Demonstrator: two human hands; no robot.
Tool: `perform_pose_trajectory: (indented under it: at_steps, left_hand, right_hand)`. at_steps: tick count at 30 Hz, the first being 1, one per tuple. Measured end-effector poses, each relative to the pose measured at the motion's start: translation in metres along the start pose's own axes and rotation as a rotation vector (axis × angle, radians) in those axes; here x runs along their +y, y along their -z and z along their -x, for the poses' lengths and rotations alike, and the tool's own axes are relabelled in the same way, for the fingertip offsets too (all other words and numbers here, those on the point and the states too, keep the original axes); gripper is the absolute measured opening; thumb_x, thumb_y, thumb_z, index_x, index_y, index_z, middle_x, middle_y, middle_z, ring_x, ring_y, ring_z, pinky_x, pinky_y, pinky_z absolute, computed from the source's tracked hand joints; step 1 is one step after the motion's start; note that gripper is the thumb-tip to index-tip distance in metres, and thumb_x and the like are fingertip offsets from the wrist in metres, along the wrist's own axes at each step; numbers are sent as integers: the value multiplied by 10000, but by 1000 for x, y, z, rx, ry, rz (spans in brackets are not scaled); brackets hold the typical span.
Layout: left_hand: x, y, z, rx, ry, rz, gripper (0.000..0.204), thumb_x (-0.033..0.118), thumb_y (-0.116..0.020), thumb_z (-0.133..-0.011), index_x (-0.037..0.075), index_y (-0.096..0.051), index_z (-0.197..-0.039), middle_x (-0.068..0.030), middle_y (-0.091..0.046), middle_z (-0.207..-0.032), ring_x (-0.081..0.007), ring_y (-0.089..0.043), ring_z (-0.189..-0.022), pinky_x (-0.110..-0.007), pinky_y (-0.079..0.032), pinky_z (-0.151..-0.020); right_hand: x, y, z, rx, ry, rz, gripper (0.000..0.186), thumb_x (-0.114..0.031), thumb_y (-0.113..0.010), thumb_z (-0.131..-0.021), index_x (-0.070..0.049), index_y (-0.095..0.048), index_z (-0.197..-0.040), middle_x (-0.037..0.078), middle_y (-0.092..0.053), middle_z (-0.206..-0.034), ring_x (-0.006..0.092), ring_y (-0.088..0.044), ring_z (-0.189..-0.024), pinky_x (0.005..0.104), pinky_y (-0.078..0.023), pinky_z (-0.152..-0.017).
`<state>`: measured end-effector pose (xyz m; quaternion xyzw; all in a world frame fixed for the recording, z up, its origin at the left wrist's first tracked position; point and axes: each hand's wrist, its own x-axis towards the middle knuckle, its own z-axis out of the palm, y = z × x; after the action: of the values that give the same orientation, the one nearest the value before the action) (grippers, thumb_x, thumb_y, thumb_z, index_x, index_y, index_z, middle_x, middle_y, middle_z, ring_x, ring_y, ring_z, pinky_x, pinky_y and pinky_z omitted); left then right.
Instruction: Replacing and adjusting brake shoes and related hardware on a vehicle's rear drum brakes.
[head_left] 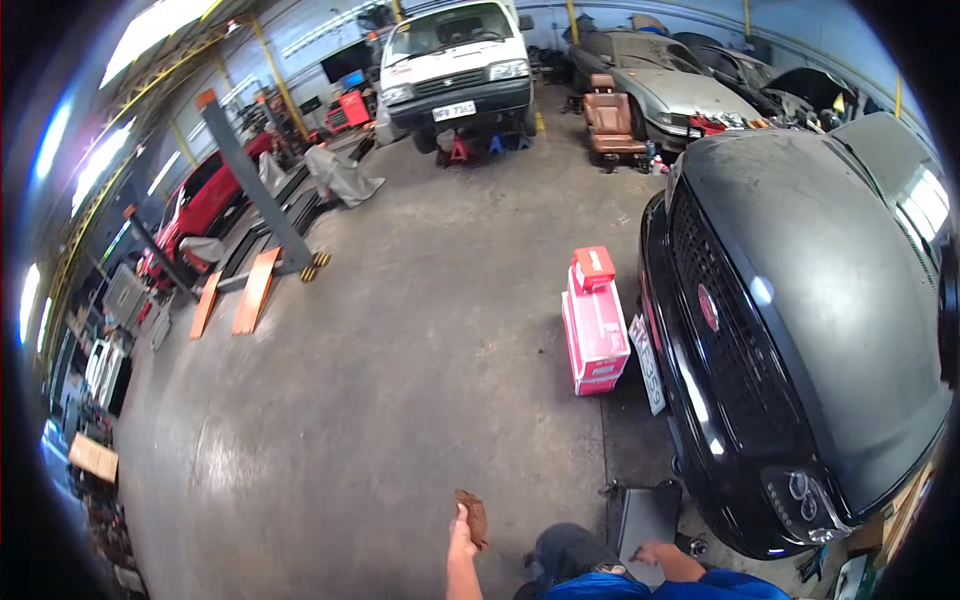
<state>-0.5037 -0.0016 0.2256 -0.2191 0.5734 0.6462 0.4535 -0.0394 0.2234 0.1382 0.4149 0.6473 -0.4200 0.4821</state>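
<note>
Gripping crumpled brown rag (474,516) in left hand (461,537), bunching it snugly seems best; right hand (652,553) apart, by dark flat panel (648,512), its grip cannot be told.

A bright blue top (598,586) shows along the bottom edge, right of centre; its blue right sleeve (735,584) leaves the forearm (684,567) bare. Dark trousers (572,549) show at bottom centre. Left hand (462,526) and right hand (652,553) are bare.

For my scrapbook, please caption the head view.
Garage scene: left hand holding a brown rag-like thing, black car at the right.
</note>
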Motion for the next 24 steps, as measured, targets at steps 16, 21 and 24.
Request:
perform_pose_trajectory:
  at_steps: [16, 21, 24]
  left_hand:
    - [389, -228, -365, -150, -210, -1750, 423, 343, -713, -894, -32, -647, -1079, -151, -705, -1066, -270, -660, -1034, -399, -540, -847]
    - [520, -389, -484, -474, -434, -2278, 328, 320, -711, -878, 17, -656, -989, -114, -708, -1008, -238, -656, -962, -383, -541, -795]
    - [612, -483, -565, -693, -600, -2606, 273, 307, -710, -868, 46, -662, -935, -91, -709, -974, -220, -653, -919, -374, -541, -765]
  right_hand:
    - [-361, 558, -128, 834, 520, -373, 680, -568, -609, -870, 17, -622, -1216, 269, -680, -1110, 414, -655, -1060, 458, -517, -922]
    - [-496, 860, -134, 781, 545, -273, 605, -484, -636, -899, 7, -603, -1253, 245, -682, -1143, 376, -661, -1080, 434, -516, -947]
    - [-524, 973, -167, 909, 559, -462, 605, -476, -641, -899, 11, -601, -1255, 243, -678, -1154, 378, -663, -1080, 439, -521, -944]
